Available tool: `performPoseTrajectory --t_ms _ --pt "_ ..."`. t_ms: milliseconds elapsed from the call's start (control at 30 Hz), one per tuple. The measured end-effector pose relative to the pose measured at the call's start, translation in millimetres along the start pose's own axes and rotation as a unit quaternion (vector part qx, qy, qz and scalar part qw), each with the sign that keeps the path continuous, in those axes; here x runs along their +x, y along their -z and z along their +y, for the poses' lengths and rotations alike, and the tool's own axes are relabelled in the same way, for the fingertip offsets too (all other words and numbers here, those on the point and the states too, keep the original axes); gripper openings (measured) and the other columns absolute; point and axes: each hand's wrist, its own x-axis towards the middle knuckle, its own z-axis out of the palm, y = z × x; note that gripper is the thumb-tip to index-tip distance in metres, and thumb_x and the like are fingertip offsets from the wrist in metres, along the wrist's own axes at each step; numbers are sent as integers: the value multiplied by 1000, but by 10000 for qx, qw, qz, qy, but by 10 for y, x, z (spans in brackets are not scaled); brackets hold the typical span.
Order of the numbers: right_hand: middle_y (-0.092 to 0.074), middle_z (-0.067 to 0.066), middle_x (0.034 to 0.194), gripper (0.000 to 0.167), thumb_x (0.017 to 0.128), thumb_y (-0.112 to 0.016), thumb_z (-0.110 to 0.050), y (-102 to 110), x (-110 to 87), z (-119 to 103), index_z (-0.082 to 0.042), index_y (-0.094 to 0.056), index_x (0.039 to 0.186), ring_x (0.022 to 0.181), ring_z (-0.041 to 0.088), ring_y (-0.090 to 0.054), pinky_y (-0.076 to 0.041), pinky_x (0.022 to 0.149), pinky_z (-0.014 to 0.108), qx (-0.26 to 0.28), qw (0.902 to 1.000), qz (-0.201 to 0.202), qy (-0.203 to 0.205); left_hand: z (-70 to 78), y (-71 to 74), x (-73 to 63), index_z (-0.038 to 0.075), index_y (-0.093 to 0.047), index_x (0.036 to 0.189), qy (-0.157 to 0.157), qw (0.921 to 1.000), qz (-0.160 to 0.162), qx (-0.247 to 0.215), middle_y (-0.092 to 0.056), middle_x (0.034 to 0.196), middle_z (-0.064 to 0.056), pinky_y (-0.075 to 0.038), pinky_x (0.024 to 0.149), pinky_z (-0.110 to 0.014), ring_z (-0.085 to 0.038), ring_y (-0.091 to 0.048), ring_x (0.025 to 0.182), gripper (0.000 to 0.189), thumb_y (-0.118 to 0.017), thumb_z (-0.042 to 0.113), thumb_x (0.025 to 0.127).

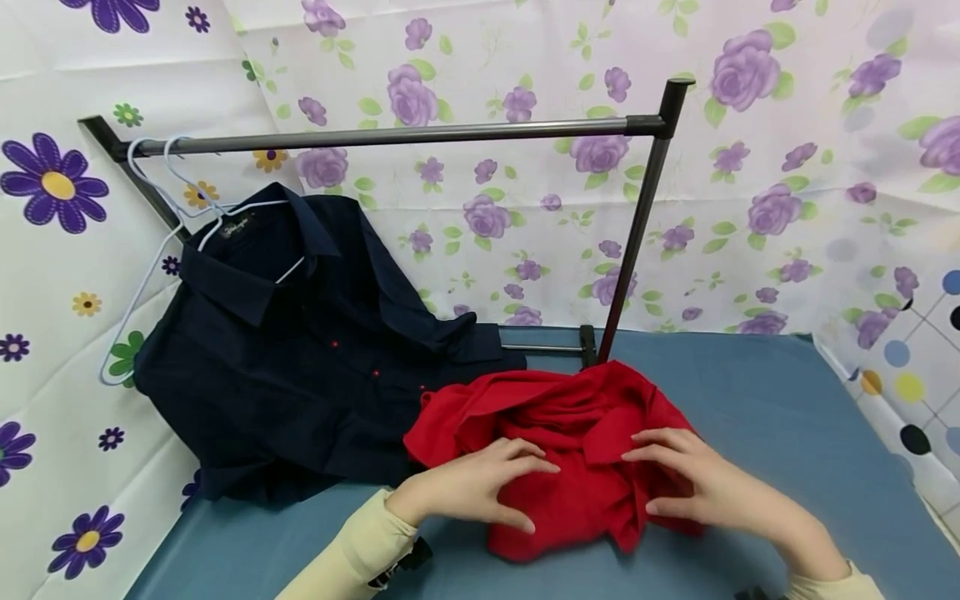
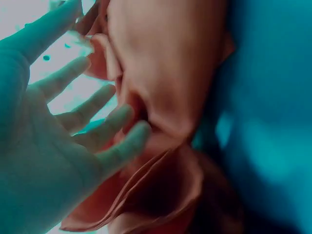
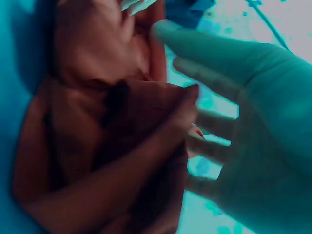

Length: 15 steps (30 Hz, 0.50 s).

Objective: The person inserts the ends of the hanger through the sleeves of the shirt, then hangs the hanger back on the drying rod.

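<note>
A crumpled red garment (image 1: 570,492) lies in a heap on the blue-covered table. Over its left part is my left hand (image 1: 480,482), fingers spread and thumb apart. My right hand (image 1: 701,482) is at the heap's right side, its fingers likewise parted and holding nothing. In the left wrist view the palm and fingers of the left hand (image 2: 58,141) show in front of folds of the garment (image 2: 161,63). The right wrist view has the right hand (image 3: 258,126) with extended fingers beside loose folds of the garment (image 3: 136,146).
A dark metal rack (image 1: 420,136) spans the back. Two pale hangers (image 1: 153,258) hook over its left end, and a navy button-up shirt (image 1: 300,350) hangs there, its lower part on the table (image 1: 780,433). Flowered sheets (image 1: 795,167) cover the walls.
</note>
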Motion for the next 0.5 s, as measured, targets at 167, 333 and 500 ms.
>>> performPoseTrajectory --t_ms 167,333,500 --pt "-48 4 141 66 83 -83 -32 -168 19 102 -32 -54 143 126 31 -45 -50 91 55 41 9977 -662 -133 -50 -208 43 37 -29 158 329 9968 -716 164 -23 162 1 -38 110 -42 -19 -25 145 86 -75 54 87" --pt "-52 -4 128 59 83 -83 -16 -320 112 152 -35 -58 133 116 22 -50 -53 87 40 28 9969 -766 -203 -61 -334 66 39 -25 159 372 9925 -959 666 -19 164 1 -37 110 -50 -20 -22 147 91 -77 52 86" --pt "-52 -9 115 53 78 -84 -8 -394 204 175 -32 -59 117 103 14 -51 -54 80 31 -1 9973 -703 -196 -81 -389 97 33 -39 155 23 9930 -590 1025 -35 156 0 -39 109 -36 -18 -34 139 70 -73 35 94"
